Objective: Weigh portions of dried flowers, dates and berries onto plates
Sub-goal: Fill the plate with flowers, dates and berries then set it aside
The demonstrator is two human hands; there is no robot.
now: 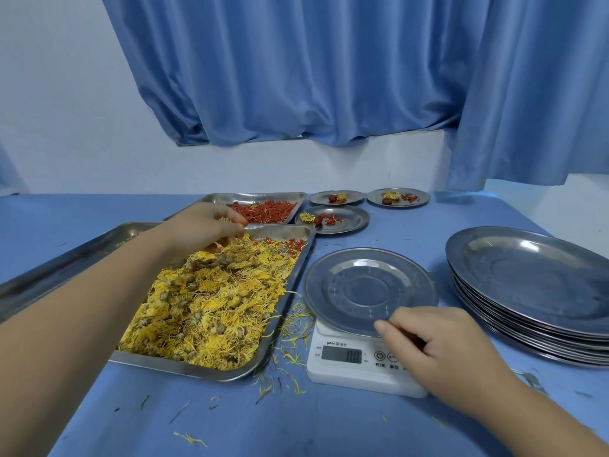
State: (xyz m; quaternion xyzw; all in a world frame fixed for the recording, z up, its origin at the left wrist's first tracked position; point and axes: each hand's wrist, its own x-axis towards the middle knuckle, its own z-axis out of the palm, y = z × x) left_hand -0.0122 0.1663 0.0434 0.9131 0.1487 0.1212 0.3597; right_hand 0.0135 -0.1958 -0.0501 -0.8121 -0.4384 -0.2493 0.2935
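Blue bench (197, 423) across the lower frame, flecked with stray yellow petals (296, 321). Centre left, a silver tray (184, 366) heaped with bright yellow dried flowers (211, 298) with dull brown-green centres; orange-red berries (293, 245) show at its far right corner. Behind it, a second silver tray (257, 195) with a layer of orange-red berries. Upper centre, three small silver plates (349, 222), each with a yellow tuft, a dark red date (319, 220) and orange-red specks. Centre right, a grey-silver plate (369, 288) with a faint ring pattern, on a white scale (329, 374) with a grey display and black digits. Far right, a stack of silver plates (534, 278). Above, a pleated blue curtain (296, 67) against a white wall (49, 94).
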